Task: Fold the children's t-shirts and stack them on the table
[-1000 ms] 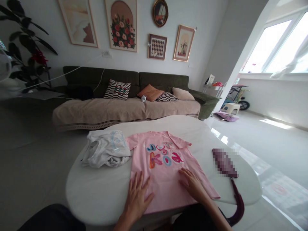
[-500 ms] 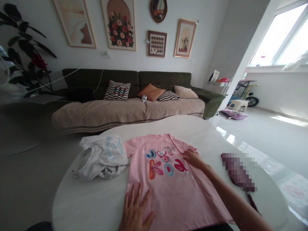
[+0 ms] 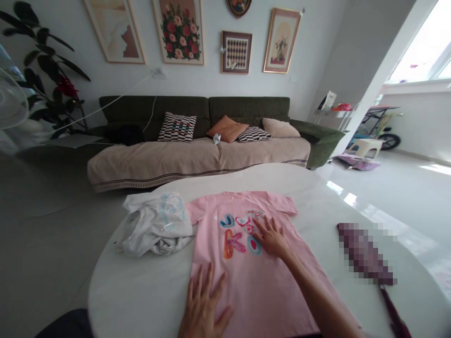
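A pink T-shirt [image 3: 246,286] with a colourful painted print lies spread on the white table, its neckline on the far side. My left hand [image 3: 204,303] rests flat near the shirt's left edge, fingers spread. On the right part of the print lies my right hand [image 3: 270,236], palm down with its fingers apart, covering some of the letters. Neither hand grips anything. Beside the left sleeve is a crumpled white garment [image 3: 155,225] with pale blue lettering.
The rounded white table [image 3: 127,295] holds a blurred-out maroon object [image 3: 364,253] with a strap at right. Beyond the table stands a green sofa [image 3: 246,108] with a beige cover and several cushions. A fan [image 3: 12,101] is at far left.
My right hand has moved left from the right sleeve onto the print, and that sleeve now lies spread out. My left hand stays flat on the shirt. The view has shifted slightly.
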### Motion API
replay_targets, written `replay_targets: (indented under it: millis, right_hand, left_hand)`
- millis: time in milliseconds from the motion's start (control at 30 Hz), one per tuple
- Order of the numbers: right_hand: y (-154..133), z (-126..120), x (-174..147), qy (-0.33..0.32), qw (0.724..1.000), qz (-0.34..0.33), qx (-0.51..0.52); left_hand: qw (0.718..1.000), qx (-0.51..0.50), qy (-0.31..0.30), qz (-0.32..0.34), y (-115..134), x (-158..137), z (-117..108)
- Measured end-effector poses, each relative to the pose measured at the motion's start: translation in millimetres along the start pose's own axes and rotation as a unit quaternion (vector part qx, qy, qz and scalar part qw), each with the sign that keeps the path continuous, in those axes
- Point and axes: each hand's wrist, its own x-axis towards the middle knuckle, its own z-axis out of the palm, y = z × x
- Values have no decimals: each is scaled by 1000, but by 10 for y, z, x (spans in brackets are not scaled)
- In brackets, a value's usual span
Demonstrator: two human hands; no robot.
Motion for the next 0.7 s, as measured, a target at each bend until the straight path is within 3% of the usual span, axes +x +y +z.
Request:
replay_targets:
  millis: [100,267,467,567,700]
  right_hand:
    - [50,48,-24,5,999,41,-17]
    - [142,18,37,19,998,33,-41]
    - [22,-176,22,-21,998,45,-43]
    - [-270,-202,-289,-1,999,28,-22]
    - [-674,3,-1039,-12,995,-96,11]
  left_hand:
    - [1000,-13,-15,-10,10,0,-13]
    - [999,-30,-26,-33,51,21,-52]
    - [998,-58,-16,-34,68,32,-105]
    - [997,-68,-12,-35,63,30,-115]
    - [996,-77,-6,-36,71,24,-119]
